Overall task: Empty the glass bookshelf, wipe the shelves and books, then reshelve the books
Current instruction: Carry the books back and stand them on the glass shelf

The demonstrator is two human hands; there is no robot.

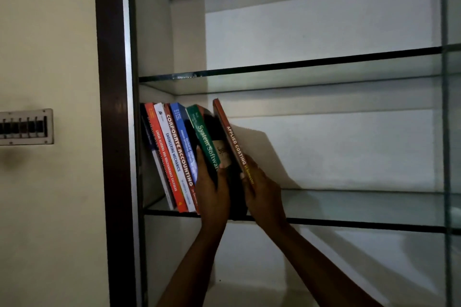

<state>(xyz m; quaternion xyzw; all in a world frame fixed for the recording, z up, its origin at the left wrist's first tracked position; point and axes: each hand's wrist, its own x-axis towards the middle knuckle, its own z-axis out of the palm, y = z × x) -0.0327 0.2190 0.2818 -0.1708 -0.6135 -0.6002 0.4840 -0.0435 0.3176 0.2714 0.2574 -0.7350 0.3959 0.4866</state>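
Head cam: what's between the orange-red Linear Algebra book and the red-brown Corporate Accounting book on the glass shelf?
One white-spined Engineering Mechanics book, leaning left with the row. The head view shows it plainly.

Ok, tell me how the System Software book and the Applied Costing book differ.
The System Software book has a green, thicker spine; the Applied Costing book has a thin red one. The left hand grips System Software, the right hand holds Applied Costing. Applied Costing stands rightmost and reaches higher than System Software. Both lean left on the same glass shelf.
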